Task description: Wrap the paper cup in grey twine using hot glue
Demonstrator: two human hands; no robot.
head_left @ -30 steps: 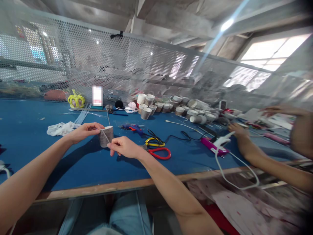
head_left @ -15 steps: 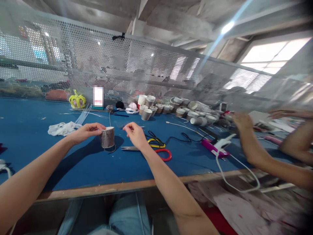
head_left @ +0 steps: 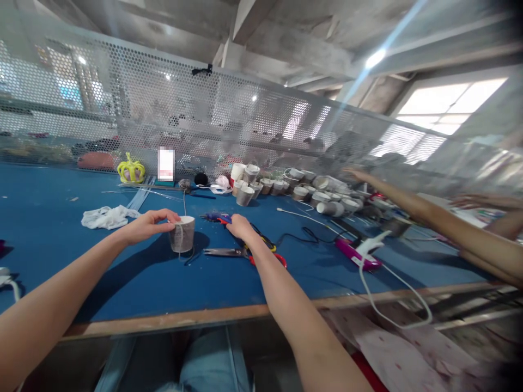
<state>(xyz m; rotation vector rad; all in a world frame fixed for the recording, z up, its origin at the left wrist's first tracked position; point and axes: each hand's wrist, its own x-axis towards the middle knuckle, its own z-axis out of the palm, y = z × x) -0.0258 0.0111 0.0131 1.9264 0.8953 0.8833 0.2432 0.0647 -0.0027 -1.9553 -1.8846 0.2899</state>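
Note:
My left hand [head_left: 157,224] pinches the near-left rim of a small cup [head_left: 182,239] wound with grey-brown yarn, standing upright on the blue table. From the cup a strand runs back to a grey yarn ball [head_left: 184,185], and a loose end curls at its base. My right hand [head_left: 242,227] is closed round a blue glue gun [head_left: 218,218] with a red part, its nozzle pointing left. Most of those fingers are hidden. Just below that hand lie open-handled scissors [head_left: 226,252] with red and yellow grips, partly under my forearm.
Several yarn-wrapped cups [head_left: 245,195] cluster at the back. A purple glue gun [head_left: 354,256] with a white cord lies to the right. Another person's arm [head_left: 441,220] reaches over the table there. White cloth [head_left: 105,216] and a yellow crown-like piece [head_left: 131,170] sit left.
My right hand has moved from beside the cup onto the blue glue gun, slightly right and down. My left hand stays at the cup. The other person's arm now stretches further back.

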